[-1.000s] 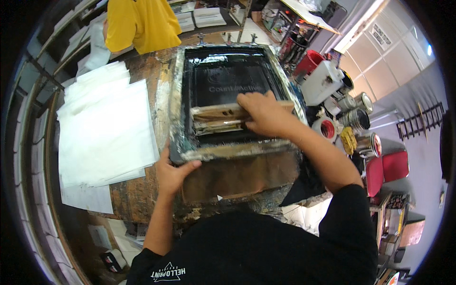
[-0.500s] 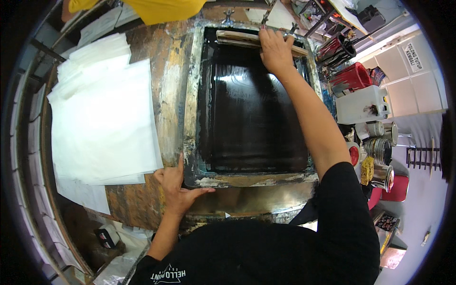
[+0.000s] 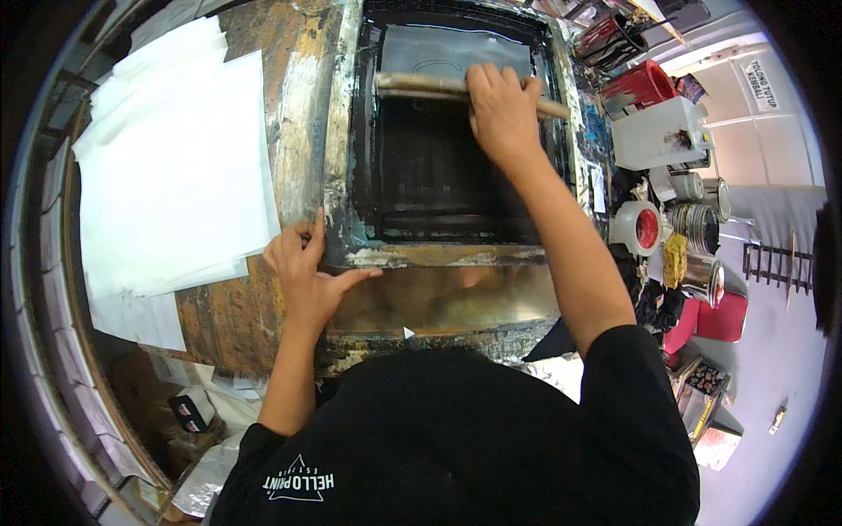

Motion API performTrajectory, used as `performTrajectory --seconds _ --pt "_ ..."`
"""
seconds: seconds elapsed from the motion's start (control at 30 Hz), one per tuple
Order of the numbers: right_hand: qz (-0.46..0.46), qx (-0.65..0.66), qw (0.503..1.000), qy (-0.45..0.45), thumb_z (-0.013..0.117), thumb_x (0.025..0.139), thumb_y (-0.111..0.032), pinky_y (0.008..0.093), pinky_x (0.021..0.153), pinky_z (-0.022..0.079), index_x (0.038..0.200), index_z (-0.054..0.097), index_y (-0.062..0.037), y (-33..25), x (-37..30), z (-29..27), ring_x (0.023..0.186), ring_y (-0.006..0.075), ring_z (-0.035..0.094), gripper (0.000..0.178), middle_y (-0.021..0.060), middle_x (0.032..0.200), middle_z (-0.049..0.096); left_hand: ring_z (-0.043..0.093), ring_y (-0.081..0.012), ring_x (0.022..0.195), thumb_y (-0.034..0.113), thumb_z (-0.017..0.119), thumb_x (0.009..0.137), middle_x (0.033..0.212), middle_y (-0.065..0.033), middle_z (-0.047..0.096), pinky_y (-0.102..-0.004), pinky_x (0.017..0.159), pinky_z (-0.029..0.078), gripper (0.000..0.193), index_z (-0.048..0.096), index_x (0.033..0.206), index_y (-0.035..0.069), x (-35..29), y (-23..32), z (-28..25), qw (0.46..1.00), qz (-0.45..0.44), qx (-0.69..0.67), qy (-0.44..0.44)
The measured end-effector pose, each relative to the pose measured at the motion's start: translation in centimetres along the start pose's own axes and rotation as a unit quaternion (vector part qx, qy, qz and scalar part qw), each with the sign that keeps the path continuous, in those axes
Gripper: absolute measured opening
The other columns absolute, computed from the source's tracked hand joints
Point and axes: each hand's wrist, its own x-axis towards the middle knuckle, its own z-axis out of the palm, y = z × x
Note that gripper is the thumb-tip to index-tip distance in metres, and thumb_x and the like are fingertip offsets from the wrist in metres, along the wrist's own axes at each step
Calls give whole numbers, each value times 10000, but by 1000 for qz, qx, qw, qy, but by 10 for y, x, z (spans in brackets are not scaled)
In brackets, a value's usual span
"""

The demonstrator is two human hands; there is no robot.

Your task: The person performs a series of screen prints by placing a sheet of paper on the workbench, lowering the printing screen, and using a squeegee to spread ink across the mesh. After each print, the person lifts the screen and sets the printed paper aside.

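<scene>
My right hand (image 3: 507, 114) grips a long wooden squeegee (image 3: 421, 85) from above, fingers wrapped over its top edge. The squeegee lies crosswise on the dark mesh (image 3: 456, 171) of a silkscreen printing frame (image 3: 438, 256), in its far half. Beyond it the mesh looks greyer, with a faint curved outline; on the near side it is black and glossy. At the frame's near left corner rests my left hand (image 3: 303, 273), holding nothing. Its index finger points along the left side and its thumb along the near edge, while the other fingers are bent.
A stack of white sheets (image 3: 175, 167) lies on the stained table (image 3: 215, 316) at left. Along the right stand a red-smeared bucket (image 3: 640, 88), a white jerrycan (image 3: 658, 133), several tins (image 3: 702, 272) and a yellow sponge (image 3: 674, 260). Shelving (image 3: 61, 333) runs down the far left.
My right hand has drawn the squeegee from the frame's far end toward me, leaving a greyer stretch of mesh behind it. The left hand keeps to the same corner. The view has shifted.
</scene>
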Motion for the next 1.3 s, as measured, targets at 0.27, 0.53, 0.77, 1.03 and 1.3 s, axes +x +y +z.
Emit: performTrajectory --seconds 0.27,0.53,0.77,1.03,1.3 --pt "5 56 996 -70 645 864 -58 531 946 405 1111 587 -119 -55 -121 -94 1025 272 604 261 59 1038 611 523 -336 1172 664 930 606 1195 -137 610 -490 1064 324 1047 684 1420 53 -2 2 1 1000 8 -12 26" --pt "-6 86 988 -125 816 832 -221 503 965 393 1161 567 -81 -43 -111 -118 1079 295 587 435 81 1080 594 521 -327 1216 671 945 597 1208 -144 618 -491 1091 308 1079 675 1439 54 -3 5 0 998 -20 -27 46" --pt "36 89 995 34 840 764 -339 552 1022 345 1120 602 -105 -54 -109 -185 1071 308 566 488 85 1055 570 687 -211 1153 276 954 845 1288 -132 721 -337 1027 540 954 456 1578 -77 31 57 -40 912 -34 -393 108" --pt "-41 72 975 206 698 919 -422 517 885 441 1050 641 -55 22 20 -241 1027 354 654 394 135 1002 685 663 -199 947 316 644 1092 1206 -144 667 -361 872 540 464 567 1375 -43 162 35 -15 824 16 -491 284" --pt "9 152 988 29 440 1093 -499 370 635 487 777 626 -80 47 92 -298 647 188 535 557 55 689 592 653 -373 975 334 730 1017 1066 -187 683 -490 853 530 430 734 1342 53 313 -23 119 976 155 -16 150"
